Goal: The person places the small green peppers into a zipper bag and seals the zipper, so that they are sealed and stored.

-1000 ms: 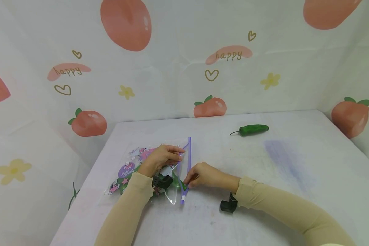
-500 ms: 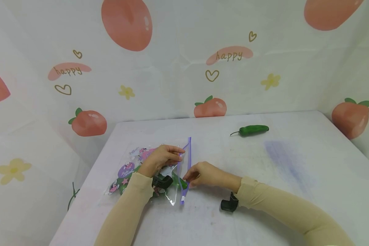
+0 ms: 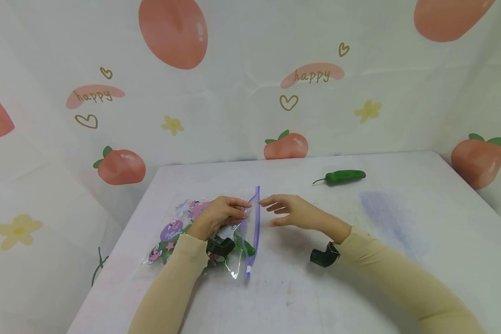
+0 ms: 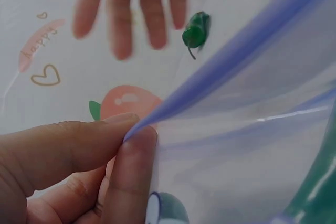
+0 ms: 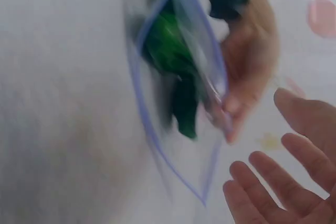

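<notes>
A clear zip bag (image 3: 256,222) with pink and purple cartoon prints lies on the left of the table, its purple-edged mouth facing right. My left hand (image 3: 219,215) pinches one lip of that mouth between thumb and finger, drawing it up, as the left wrist view shows. Inside the bag are green peppers (image 5: 168,45); one (image 3: 249,250) sits right at the opening. Just right of the mouth hovers my right hand (image 3: 294,212), fingers spread and holding nothing. Another green chili pepper (image 3: 344,176) lies toward the back right, stem pointing left.
The white table (image 3: 317,297) carries a faint purple-blue stain (image 3: 388,218) on its right side. Behind it hangs a white cloth (image 3: 234,93) printed with peaches. A thin dark green stem-like strand (image 3: 99,265) shows at the table's left edge.
My right hand has let go of the pepper at the bag's mouth, opened its fingers and moved up and slightly right. The left hand keeps its pinch on the bag.
</notes>
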A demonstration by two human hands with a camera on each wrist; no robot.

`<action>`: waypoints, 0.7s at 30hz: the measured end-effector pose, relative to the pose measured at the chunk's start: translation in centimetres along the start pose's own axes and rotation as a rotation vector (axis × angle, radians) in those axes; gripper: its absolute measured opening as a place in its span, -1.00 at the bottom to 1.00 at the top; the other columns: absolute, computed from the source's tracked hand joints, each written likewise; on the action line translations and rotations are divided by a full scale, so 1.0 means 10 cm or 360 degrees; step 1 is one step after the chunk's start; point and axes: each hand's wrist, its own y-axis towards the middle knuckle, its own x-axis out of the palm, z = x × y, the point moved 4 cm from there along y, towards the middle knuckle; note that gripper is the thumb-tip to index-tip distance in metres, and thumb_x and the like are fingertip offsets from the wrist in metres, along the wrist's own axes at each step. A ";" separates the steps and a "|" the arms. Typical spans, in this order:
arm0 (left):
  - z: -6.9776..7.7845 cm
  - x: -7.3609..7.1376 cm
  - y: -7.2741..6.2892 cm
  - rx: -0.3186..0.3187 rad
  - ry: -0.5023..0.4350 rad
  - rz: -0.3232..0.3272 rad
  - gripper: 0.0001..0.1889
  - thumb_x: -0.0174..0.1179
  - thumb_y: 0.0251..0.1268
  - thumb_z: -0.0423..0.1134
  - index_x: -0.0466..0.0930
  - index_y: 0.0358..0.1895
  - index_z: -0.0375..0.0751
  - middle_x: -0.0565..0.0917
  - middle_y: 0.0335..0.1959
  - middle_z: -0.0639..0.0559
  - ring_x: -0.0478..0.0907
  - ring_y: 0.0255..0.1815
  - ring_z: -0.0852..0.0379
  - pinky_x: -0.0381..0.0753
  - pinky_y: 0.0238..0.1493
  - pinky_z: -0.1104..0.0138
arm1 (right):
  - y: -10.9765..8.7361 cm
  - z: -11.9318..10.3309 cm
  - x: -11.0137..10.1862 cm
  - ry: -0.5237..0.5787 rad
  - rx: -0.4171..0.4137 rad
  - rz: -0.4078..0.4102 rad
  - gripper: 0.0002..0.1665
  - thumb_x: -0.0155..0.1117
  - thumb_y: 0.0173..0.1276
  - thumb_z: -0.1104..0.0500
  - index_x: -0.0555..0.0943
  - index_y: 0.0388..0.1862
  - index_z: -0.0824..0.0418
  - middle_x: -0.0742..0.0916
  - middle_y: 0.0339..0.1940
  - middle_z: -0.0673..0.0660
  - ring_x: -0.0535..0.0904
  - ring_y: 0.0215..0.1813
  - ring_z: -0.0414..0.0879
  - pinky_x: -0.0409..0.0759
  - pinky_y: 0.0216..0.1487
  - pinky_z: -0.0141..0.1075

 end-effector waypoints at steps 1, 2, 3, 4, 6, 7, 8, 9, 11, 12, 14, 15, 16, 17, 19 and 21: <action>0.00 0.00 0.00 -0.0004 -0.0002 0.0007 -0.60 0.25 0.21 -0.49 0.53 0.14 -0.50 0.58 -0.41 0.08 0.52 -0.44 0.26 0.62 -0.32 0.50 | -0.01 -0.01 -0.06 -0.0024 -0.0016 0.0034 -0.35 0.38 0.25 0.25 0.44 0.31 0.30 0.52 0.31 0.31 0.49 0.28 0.22 0.47 0.27 -0.02; 0.01 0.00 0.00 -0.0002 0.0002 0.0008 -0.60 0.25 0.21 -0.48 0.53 0.14 -0.51 0.58 -0.41 0.08 0.52 -0.44 0.26 0.62 -0.32 0.49 | -0.02 -0.02 -0.12 -0.0054 -0.0026 0.0069 -0.33 0.39 0.25 0.24 0.43 0.33 0.27 0.52 0.32 0.29 0.49 0.28 0.20 0.45 0.28 -0.01; 0.01 0.00 0.00 -0.0007 0.0002 0.0013 -0.60 0.25 0.20 -0.48 0.53 0.13 -0.50 0.58 -0.41 0.08 0.52 -0.45 0.26 0.62 -0.33 0.49 | -0.04 -0.02 -0.18 -0.0076 -0.0028 0.0107 -0.31 0.41 0.23 0.22 0.42 0.34 0.24 0.52 0.33 0.27 0.49 0.29 0.19 0.44 0.30 0.00; 0.01 0.00 0.00 -0.0010 0.0003 0.0016 -0.60 0.25 0.21 -0.48 0.54 0.13 -0.50 0.58 -0.42 0.08 0.52 -0.45 0.26 0.62 -0.34 0.49 | -0.05 -0.03 -0.23 -0.0093 -0.0041 0.0141 -0.29 0.42 0.22 0.22 0.42 0.35 0.23 0.51 0.34 0.26 0.48 0.30 0.19 0.42 0.31 0.01; 0.02 0.00 -0.01 -0.0012 0.0002 0.0020 -0.60 0.25 0.21 -0.48 0.54 0.13 -0.49 0.57 -0.42 0.08 0.51 -0.47 0.26 0.60 -0.36 0.49 | -0.07 -0.02 -0.34 -0.0134 -0.0058 0.0205 -0.24 0.44 0.20 0.20 0.40 0.38 0.20 0.50 0.35 0.23 0.46 0.32 0.18 0.39 0.33 0.02; 0.02 0.00 -0.01 -0.0014 -0.0004 0.0021 -0.60 0.25 0.21 -0.49 0.54 0.13 -0.49 0.57 -0.42 0.08 0.51 -0.47 0.26 0.60 -0.36 0.50 | -0.08 -0.02 -0.39 -0.0146 -0.0059 0.0234 -0.22 0.45 0.19 0.20 0.39 0.39 0.19 0.49 0.36 0.21 0.44 0.34 0.16 0.37 0.35 0.01; 0.03 0.00 -0.01 -0.0014 -0.0002 0.0018 -0.60 0.25 0.21 -0.49 0.54 0.13 -0.49 0.56 -0.43 0.09 0.50 -0.48 0.26 0.60 -0.37 0.50 | -0.08 0.00 -0.44 -0.0147 -0.0065 0.0258 -0.21 0.45 0.19 0.19 0.38 0.40 0.20 0.48 0.38 0.21 0.42 0.36 0.17 0.35 0.36 0.02; 0.03 0.00 -0.01 -0.0011 -0.0004 0.0014 -0.60 0.24 0.21 -0.49 0.53 0.14 -0.49 0.56 -0.43 0.09 0.50 -0.48 0.27 0.60 -0.37 0.50 | -0.09 0.01 -0.49 -0.0145 -0.0060 0.0283 -0.19 0.45 0.19 0.19 0.37 0.41 0.20 0.46 0.39 0.19 0.40 0.38 0.16 0.33 0.38 0.01; 0.03 0.00 -0.01 -0.0011 -0.0007 0.0009 -0.60 0.24 0.21 -0.49 0.53 0.14 -0.50 0.56 -0.43 0.09 0.50 -0.48 0.27 0.60 -0.37 0.50 | -0.11 0.05 -0.57 -0.0143 -0.0048 0.0329 -0.18 0.45 0.19 0.18 0.35 0.42 0.19 0.45 0.41 0.18 0.37 0.40 0.13 0.30 0.41 -0.01; 0.03 0.00 -0.01 -0.0011 -0.0009 0.0005 -0.60 0.24 0.21 -0.49 0.53 0.14 -0.50 0.56 -0.42 0.09 0.51 -0.47 0.27 0.60 -0.36 0.50 | -0.12 0.08 -0.61 -0.0139 -0.0034 0.0352 -0.17 0.45 0.19 0.17 0.35 0.43 0.18 0.44 0.41 0.16 0.36 0.41 0.12 0.28 0.42 -0.02; 0.02 0.00 -0.02 -0.0002 -0.0002 -0.0007 -0.60 0.23 0.22 -0.49 0.51 0.15 -0.52 0.56 -0.42 0.08 0.51 -0.47 0.27 0.61 -0.36 0.50 | -0.15 0.13 -0.68 -0.0140 -0.0009 0.0396 -0.17 0.44 0.21 0.15 0.34 0.43 0.17 0.44 0.42 0.15 0.35 0.42 0.11 0.25 0.44 -0.03; 0.02 0.00 -0.01 -0.0001 -0.0005 -0.0010 -0.60 0.23 0.23 -0.49 0.51 0.15 -0.52 0.56 -0.42 0.08 0.51 -0.47 0.27 0.61 -0.35 0.50 | -0.16 0.16 -0.72 -0.0133 0.0013 0.0419 -0.17 0.44 0.21 0.14 0.34 0.44 0.17 0.44 0.42 0.13 0.34 0.42 0.10 0.24 0.45 -0.04; 0.01 0.00 -0.01 -0.0009 -0.0009 -0.0007 -0.60 0.23 0.22 -0.49 0.51 0.15 -0.51 0.56 -0.42 0.08 0.51 -0.47 0.27 0.61 -0.36 0.50 | -0.17 0.18 -0.75 -0.0133 0.0027 0.0437 -0.17 0.44 0.21 0.13 0.33 0.44 0.16 0.44 0.42 0.13 0.33 0.43 0.09 0.23 0.46 -0.04; 0.01 0.00 -0.01 -0.0006 -0.0006 -0.0012 -0.60 0.22 0.23 -0.49 0.51 0.15 -0.52 0.55 -0.41 0.08 0.51 -0.46 0.27 0.61 -0.35 0.50 | -0.19 0.21 -0.78 -0.0136 0.0040 0.0453 -0.17 0.44 0.22 0.12 0.33 0.44 0.16 0.43 0.42 0.13 0.32 0.44 0.09 0.21 0.46 -0.04; 0.01 0.00 -0.01 -0.0002 0.0000 -0.0018 -0.60 0.22 0.24 -0.49 0.50 0.15 -0.53 0.55 -0.40 0.08 0.51 -0.45 0.27 0.61 -0.34 0.50 | -0.21 0.25 -0.83 -0.0151 0.0052 0.0484 -0.18 0.42 0.23 0.12 0.32 0.44 0.17 0.42 0.43 0.14 0.30 0.45 0.11 0.20 0.46 -0.02; 0.00 0.01 -0.01 -0.0014 -0.0005 -0.0014 -0.60 0.22 0.23 -0.49 0.50 0.15 -0.52 0.56 -0.40 0.07 0.52 -0.44 0.26 0.62 -0.33 0.49 | -0.24 0.29 -0.88 -0.0163 0.0065 0.0518 -0.19 0.42 0.24 0.12 0.32 0.44 0.17 0.41 0.44 0.16 0.29 0.46 0.12 0.20 0.46 -0.01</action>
